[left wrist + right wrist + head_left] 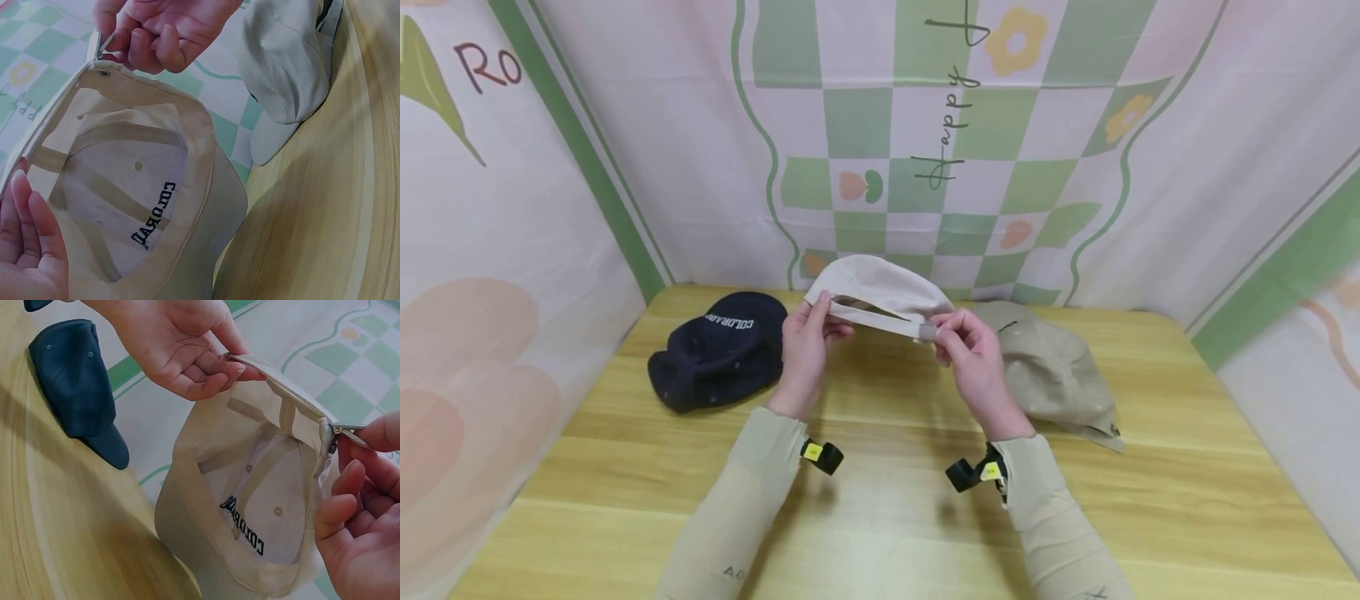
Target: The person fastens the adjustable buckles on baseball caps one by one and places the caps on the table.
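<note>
A cream baseball cap (880, 282) is held up above the table, its back strap (876, 317) towards me. Inside it, dark reversed lettering (154, 214) shows in the left wrist view. My left hand (805, 350) grips the cap's back edge and strap at the left, thumb on the outside. At the strap's right end, my right hand (976, 362) pinches the strap beside a metal buckle (337, 430). A navy cap (722, 350) with white lettering lies left of my left hand. Behind my right hand rests a khaki cap (1052, 371).
The wooden table (880, 517) reaches back to a hanging cloth (917, 125) with green checks and flowers. More printed cloth (490, 250) hangs along the left side and also on the right.
</note>
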Available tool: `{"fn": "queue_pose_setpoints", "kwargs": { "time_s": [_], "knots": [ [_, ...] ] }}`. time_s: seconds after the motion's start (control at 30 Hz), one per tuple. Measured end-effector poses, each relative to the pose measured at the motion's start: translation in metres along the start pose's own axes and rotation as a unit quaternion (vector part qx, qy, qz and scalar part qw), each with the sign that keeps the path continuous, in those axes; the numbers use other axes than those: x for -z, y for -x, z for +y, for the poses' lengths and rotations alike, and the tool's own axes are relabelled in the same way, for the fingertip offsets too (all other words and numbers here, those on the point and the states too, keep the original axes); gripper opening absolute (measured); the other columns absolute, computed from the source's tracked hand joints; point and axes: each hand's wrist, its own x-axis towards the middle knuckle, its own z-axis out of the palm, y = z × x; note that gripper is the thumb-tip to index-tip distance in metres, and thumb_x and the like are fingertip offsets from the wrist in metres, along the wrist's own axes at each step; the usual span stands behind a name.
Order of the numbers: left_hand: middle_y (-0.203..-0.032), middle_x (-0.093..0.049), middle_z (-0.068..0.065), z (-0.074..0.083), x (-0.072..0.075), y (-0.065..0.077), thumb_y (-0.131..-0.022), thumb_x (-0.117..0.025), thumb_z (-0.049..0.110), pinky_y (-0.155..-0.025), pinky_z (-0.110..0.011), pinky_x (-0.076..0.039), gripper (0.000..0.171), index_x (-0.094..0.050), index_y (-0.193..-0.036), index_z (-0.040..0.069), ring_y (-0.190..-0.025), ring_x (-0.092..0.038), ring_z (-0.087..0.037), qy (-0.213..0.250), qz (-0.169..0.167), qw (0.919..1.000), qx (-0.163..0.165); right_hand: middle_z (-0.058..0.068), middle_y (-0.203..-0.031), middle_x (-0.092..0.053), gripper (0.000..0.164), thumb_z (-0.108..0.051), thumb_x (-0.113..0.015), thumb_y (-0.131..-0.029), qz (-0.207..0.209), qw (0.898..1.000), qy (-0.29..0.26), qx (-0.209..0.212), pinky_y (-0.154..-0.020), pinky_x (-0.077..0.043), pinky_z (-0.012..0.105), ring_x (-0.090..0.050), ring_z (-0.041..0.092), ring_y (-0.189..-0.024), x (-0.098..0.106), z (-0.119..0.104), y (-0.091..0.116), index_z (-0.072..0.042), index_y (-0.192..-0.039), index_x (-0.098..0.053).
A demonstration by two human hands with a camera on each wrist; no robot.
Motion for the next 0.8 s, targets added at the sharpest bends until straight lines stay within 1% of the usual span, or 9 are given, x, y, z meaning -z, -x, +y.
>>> {"fn": "queue_pose_setpoints", "kwargs": {
  "time_s": [0.1, 0.3, 0.5, 0.63, 0.73, 0.8],
  "knots": [
    [-0.074, -0.067, -0.004, -0.0001, 0.0000, 0.0003, -0.109, -0.050, 0.017, -0.063, -0.025, -0.055, 0.022, -0.062, -0.096, 0.003, -0.061, -0.062, -0.013, 0.000, 0.001, 1.0000, -0.003, 0.013, -0.106, -0.065, 0.011, 0.010, -0.051, -0.096, -0.003, 1.000, -0.003, -0.002, -0.060, -0.041, 0.020, -0.051, 0.014, -0.071, -0.0002, 0.0002, 0.0005, 0.010, -0.085, -0.048],
    [-0.073, -0.067, -0.004, -0.0015, 0.0002, 0.0003, -0.109, -0.050, 0.017, -0.064, -0.024, -0.055, 0.023, -0.062, -0.095, 0.005, -0.061, -0.062, -0.013, -0.003, 0.000, 1.0000, -0.004, 0.012, -0.106, -0.068, 0.013, 0.007, -0.051, -0.097, -0.010, 1.000, -0.006, -0.011, -0.062, -0.042, 0.020, -0.055, 0.014, -0.074, -0.0001, 0.0010, 0.0010, 0.006, -0.085, -0.047],
    [-0.073, -0.068, -0.005, -0.0028, 0.0005, 0.0011, -0.109, -0.051, 0.019, -0.065, -0.025, -0.055, 0.025, -0.061, -0.093, 0.004, -0.061, -0.062, -0.013, -0.007, -0.001, 1.0000, -0.001, 0.013, -0.108, -0.071, 0.012, 0.006, -0.047, -0.098, -0.027, 1.000, -0.008, -0.007, -0.063, -0.044, 0.022, -0.059, 0.021, -0.076, 0.0016, 0.0030, 0.0017, 0.006, -0.087, -0.044],
    [-0.074, -0.069, -0.007, -0.0031, 0.0008, 0.0017, -0.109, -0.051, 0.019, -0.064, -0.026, -0.055, 0.025, -0.062, -0.092, 0.004, -0.061, -0.062, -0.014, -0.007, -0.002, 1.0000, 0.002, 0.013, -0.111, -0.072, 0.011, 0.005, -0.045, -0.099, -0.035, 0.999, -0.016, -0.004, -0.063, -0.045, 0.023, -0.060, 0.022, -0.076, 0.0018, 0.0039, 0.0020, 0.008, -0.089, -0.042],
    [-0.074, -0.070, -0.008, -0.0024, 0.0005, 0.0023, -0.109, -0.052, 0.018, -0.064, -0.025, -0.055, 0.025, -0.062, -0.091, 0.003, -0.060, -0.063, -0.013, -0.005, -0.003, 1.0000, 0.007, 0.015, -0.111, -0.071, 0.011, 0.002, -0.040, -0.101, -0.041, 0.999, -0.029, -0.013, -0.064, -0.046, 0.025, -0.060, 0.020, -0.077, 0.0019, 0.0041, 0.0025, 0.005, -0.090, -0.041],
    [-0.074, -0.071, -0.006, -0.0021, 0.0000, 0.0022, -0.108, -0.052, 0.018, -0.064, -0.025, -0.055, 0.025, -0.063, -0.091, 0.003, -0.060, -0.063, -0.013, -0.003, -0.004, 0.9999, 0.012, 0.017, -0.106, -0.068, 0.012, -0.002, -0.036, -0.102, -0.049, 0.998, -0.038, -0.020, -0.065, -0.046, 0.026, -0.060, 0.021, -0.077, 0.0015, 0.0038, 0.0028, 0.001, -0.091, -0.040]
  ]
}}
